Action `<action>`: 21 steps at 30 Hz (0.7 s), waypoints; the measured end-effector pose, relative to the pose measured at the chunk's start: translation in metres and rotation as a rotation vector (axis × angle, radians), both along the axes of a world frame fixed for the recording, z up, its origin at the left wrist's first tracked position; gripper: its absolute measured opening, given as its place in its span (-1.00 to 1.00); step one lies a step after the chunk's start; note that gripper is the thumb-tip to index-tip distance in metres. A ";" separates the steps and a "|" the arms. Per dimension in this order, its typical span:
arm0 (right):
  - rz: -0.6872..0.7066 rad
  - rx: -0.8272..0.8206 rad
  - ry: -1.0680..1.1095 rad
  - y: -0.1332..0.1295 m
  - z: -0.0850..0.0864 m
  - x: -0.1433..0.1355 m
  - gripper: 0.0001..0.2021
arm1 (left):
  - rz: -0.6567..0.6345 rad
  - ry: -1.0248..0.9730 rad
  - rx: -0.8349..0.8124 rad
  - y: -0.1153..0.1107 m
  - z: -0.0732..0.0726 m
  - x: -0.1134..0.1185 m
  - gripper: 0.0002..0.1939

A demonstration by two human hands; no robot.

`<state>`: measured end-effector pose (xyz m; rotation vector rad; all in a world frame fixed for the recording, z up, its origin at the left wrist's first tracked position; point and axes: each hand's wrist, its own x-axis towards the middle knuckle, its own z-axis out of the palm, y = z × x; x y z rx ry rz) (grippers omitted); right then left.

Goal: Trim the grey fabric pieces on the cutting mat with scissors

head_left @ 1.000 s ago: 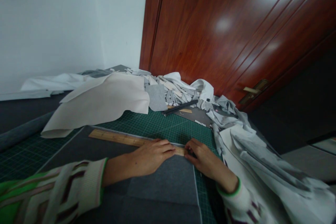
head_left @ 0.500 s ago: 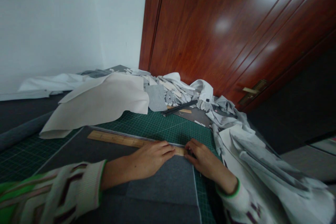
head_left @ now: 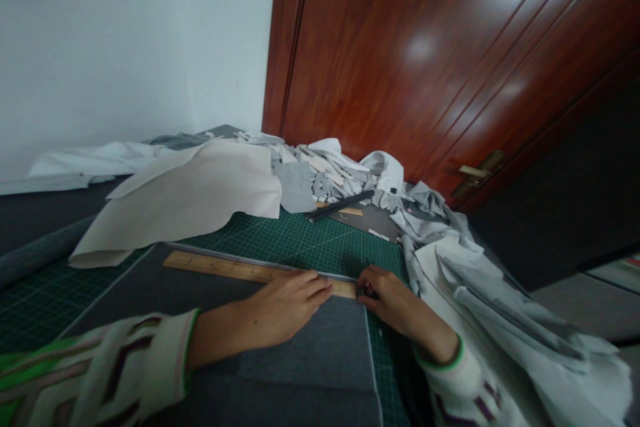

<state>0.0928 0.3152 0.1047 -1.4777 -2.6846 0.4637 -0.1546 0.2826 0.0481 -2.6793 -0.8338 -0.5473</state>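
A wooden ruler [head_left: 223, 267] lies along the far edge of a dark grey cloth [head_left: 310, 353], which is spread over a green cutting mat [head_left: 320, 240]. My left hand [head_left: 293, 300] presses on the ruler right of its middle, with the fingers held together and bent over it. At the ruler's right end is my right hand [head_left: 384, 295]. Its thumb and fingers are curled together near the cloth's far right corner. What they pinch, if anything, is hidden.
A large off-white sheet [head_left: 195, 197] overlaps the mat's far left. A heap of pale scraps [head_left: 335, 170] lies against the wooden door [head_left: 370, 67], with a dark strip [head_left: 340, 205] before it. Grey and white fabric [head_left: 500, 307] is piled on the right.
My right hand has shifted very slightly right along the ruler's end. My left hand stays on the ruler. The whole view has moved a little.
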 end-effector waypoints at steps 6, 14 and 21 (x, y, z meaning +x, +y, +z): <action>0.024 0.025 0.027 0.001 0.001 0.001 -0.89 | -0.011 -0.005 0.010 0.000 -0.001 0.000 -0.66; 0.032 0.015 0.141 -0.005 -0.002 -0.008 -0.87 | -0.010 0.009 -0.041 -0.002 0.009 0.002 -0.68; 0.041 -0.005 0.139 -0.003 -0.004 -0.009 -0.88 | -0.010 -0.014 -0.111 -0.003 0.014 0.002 -0.62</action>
